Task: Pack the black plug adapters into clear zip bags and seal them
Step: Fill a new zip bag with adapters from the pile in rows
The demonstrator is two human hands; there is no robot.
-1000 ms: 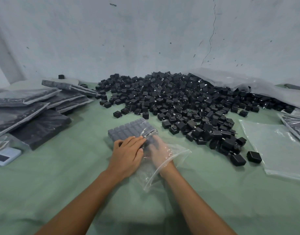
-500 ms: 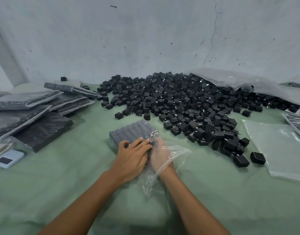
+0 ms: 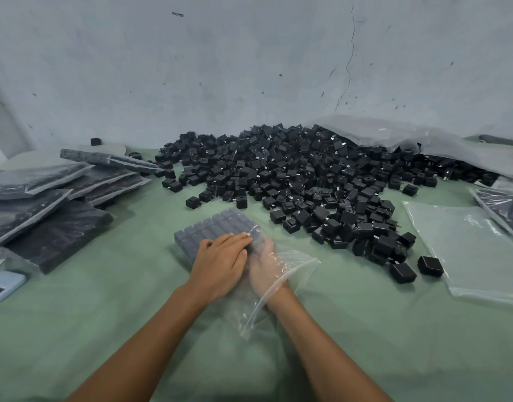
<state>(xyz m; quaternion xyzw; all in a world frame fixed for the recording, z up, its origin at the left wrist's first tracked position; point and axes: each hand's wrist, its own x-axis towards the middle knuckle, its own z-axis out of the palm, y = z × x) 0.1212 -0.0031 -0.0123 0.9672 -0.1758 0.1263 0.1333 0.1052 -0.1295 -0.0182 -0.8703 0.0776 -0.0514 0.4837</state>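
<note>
Stack of filled bags point(image 3: 46, 204) left of centre zip bag point(image 3: 293, 265). Centre zip bag holds rowed plug adapters point(image 3: 217, 224). Left hand point(image 3: 220, 262) pressed flat on top, fingers straight and together. Right hand point(image 3: 264, 265) inside its mouth, finger pose unclear. Loose adapter pile point(image 3: 307, 175) behind-right, flat clear bags point(image 3: 467, 250) far right.

Soft, even, cool light, faint shadows, slight glare on plastic, wide-angle bending at edges.
</note>
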